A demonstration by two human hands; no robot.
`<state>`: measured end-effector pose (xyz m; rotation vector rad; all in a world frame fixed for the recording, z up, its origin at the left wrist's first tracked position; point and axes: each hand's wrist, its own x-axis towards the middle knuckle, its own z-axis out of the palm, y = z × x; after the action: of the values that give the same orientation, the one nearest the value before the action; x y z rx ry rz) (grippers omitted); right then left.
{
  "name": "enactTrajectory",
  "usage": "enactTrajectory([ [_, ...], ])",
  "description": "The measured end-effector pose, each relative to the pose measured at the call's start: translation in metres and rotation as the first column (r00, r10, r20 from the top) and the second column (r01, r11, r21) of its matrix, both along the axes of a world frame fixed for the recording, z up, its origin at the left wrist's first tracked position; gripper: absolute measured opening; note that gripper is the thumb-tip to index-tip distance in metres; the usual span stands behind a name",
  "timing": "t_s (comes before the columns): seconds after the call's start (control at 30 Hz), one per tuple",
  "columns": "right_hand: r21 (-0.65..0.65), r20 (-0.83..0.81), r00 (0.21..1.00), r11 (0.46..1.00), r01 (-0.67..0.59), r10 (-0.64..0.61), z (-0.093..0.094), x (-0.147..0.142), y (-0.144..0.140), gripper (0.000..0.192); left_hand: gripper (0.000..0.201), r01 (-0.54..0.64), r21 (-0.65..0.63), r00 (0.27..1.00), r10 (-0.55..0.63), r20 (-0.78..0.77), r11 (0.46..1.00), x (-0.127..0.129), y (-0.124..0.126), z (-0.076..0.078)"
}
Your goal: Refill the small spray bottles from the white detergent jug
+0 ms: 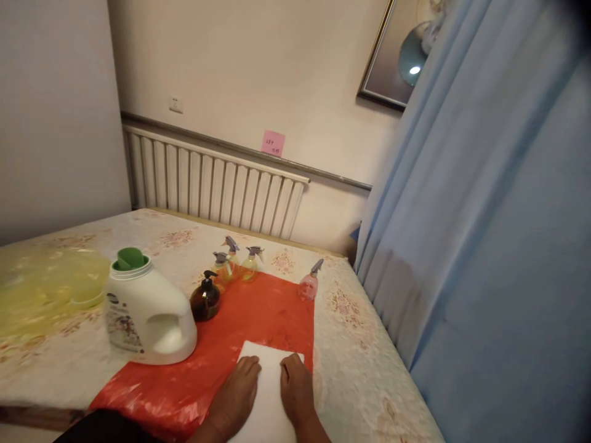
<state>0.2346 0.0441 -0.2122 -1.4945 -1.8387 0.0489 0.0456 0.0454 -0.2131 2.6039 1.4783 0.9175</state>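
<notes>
My left hand [236, 395] and my right hand [297, 389] lie flat, palms down, side by side on a white cloth [268, 394] spread over a red plastic sheet [258, 320] at the near edge of the table. Nothing is gripped; the fingers rest on the cloth. Left of the hands stands a big white detergent jug [148, 311] with a green cap. Behind it sits a dark brown pump bottle [205, 299]. Farther back stand yellow spray bottles [235, 261], and a pink spray bottle [308, 283] is at the sheet's far right corner.
The table [369, 344] has a floral cover. A yellow plastic bag with a bowl [50, 286] lies at the left. A blue curtain [484, 246] hangs close on the right. A white radiator [212, 184] runs along the back wall.
</notes>
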Motion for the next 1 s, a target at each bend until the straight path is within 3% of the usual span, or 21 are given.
enactTrajectory([
  [0.3,0.04,-0.005,1.0,0.999,-0.005,0.005,0.002,-0.001,0.0,0.02,0.028,-0.003,0.01,0.999,0.003,0.05,1.0,-0.002,0.004,-0.015],
  [0.63,0.037,-0.02,1.0,0.999,-0.011,0.012,0.003,-0.001,-0.001,0.018,0.028,0.004,0.053,0.999,-0.007,0.054,0.999,-0.004,0.003,-0.011],
  [0.83,0.006,-0.024,1.0,1.0,0.007,-0.007,0.003,-0.002,0.003,0.017,0.031,0.025,0.155,0.996,-0.038,0.081,0.988,-0.005,0.013,-0.038],
  [1.0,0.003,0.003,0.999,0.999,-0.05,0.05,0.003,-0.002,0.004,0.018,0.034,0.023,0.333,0.983,-0.083,0.165,0.943,-0.01,0.029,-0.061],
])
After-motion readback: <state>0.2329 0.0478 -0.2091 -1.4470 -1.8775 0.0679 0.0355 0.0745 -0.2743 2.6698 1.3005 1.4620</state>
